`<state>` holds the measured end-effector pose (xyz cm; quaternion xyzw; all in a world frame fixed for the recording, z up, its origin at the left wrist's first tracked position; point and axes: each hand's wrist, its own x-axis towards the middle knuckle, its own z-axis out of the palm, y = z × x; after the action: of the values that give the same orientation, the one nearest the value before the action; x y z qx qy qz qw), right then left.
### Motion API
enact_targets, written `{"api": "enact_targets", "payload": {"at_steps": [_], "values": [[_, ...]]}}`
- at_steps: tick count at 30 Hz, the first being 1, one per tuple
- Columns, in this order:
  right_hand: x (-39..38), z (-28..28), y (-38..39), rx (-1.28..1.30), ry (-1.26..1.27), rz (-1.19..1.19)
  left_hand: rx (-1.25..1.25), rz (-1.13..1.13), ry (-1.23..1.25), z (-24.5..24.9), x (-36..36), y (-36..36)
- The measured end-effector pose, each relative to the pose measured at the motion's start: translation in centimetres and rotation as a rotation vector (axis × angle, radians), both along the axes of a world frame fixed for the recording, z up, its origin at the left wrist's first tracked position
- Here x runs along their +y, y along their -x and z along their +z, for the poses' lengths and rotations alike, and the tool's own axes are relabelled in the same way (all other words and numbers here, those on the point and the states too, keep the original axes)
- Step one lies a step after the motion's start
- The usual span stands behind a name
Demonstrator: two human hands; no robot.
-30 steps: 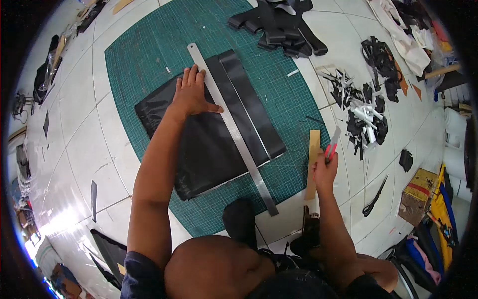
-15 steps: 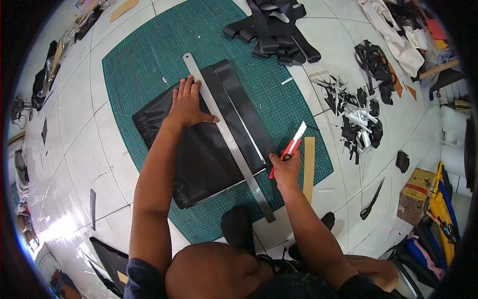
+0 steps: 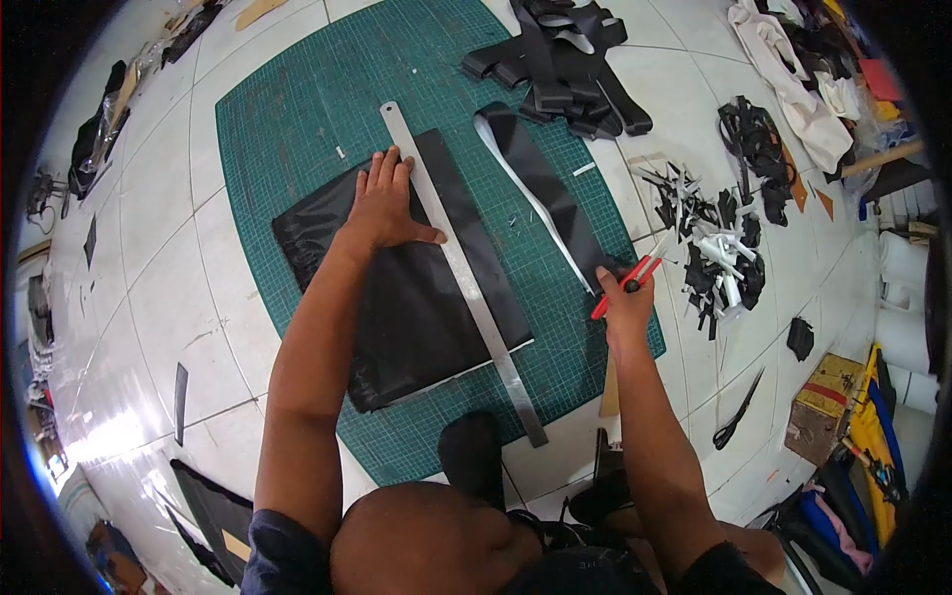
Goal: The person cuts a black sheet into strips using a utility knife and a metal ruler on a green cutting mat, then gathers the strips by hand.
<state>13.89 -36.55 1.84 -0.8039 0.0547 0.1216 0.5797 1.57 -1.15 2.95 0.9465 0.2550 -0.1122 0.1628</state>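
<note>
My left hand (image 3: 383, 206) lies with fingers spread on folded black sheet material (image 3: 416, 317), its fingertips and thumb pressing along a long metal ruler (image 3: 458, 263). The ruler runs diagonally over the sheet, and a black margin shows to its right. At the right side of the green cutting mat (image 3: 288, 119), my right hand (image 3: 629, 309) is closed round a red utility knife (image 3: 650, 268), its blade pointing up and away. Those same fingers pinch the near end of a black strip (image 3: 545, 188) with a pale underside. The strip's far end curls over on the mat.
A pile of black strips (image 3: 570, 69) lies at the mat's far edge. Black and white offcuts (image 3: 719, 243) are heaped on the tiled floor at right, near scissors (image 3: 739, 412) and a box (image 3: 825, 407). My foot (image 3: 471, 461) rests at the mat's near edge.
My right hand has moved right with the knife, drawing the strip away from the sheet, with a gap of mat now between them. My left hand still presses the ruler.
</note>
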Motion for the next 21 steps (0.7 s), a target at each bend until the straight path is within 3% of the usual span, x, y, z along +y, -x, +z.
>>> {"api": "enact_targets", "payload": {"at_steps": [3,9,12,16,21], "values": [[-0.9,1.5,1.1,-0.191,0.187,0.013,0.002,-0.005,-0.005,0.1,0.0,0.0],[-7.2,1.5,2.3,-0.091,0.601,0.174,0.014,-0.012,-0.022,0.2,0.0,-0.1],[-7.5,0.4,3.4,-0.210,0.641,0.124,0.005,-0.022,-0.016,0.5,0.0,0.1],[-8.6,-1.1,2.8,-0.036,0.480,0.166,0.115,-0.058,-0.202,1.7,-0.9,-0.3],[-9.8,-1.4,2.4,-0.054,0.253,0.145,0.044,-0.039,-0.090,0.4,-0.2,0.0]]}}
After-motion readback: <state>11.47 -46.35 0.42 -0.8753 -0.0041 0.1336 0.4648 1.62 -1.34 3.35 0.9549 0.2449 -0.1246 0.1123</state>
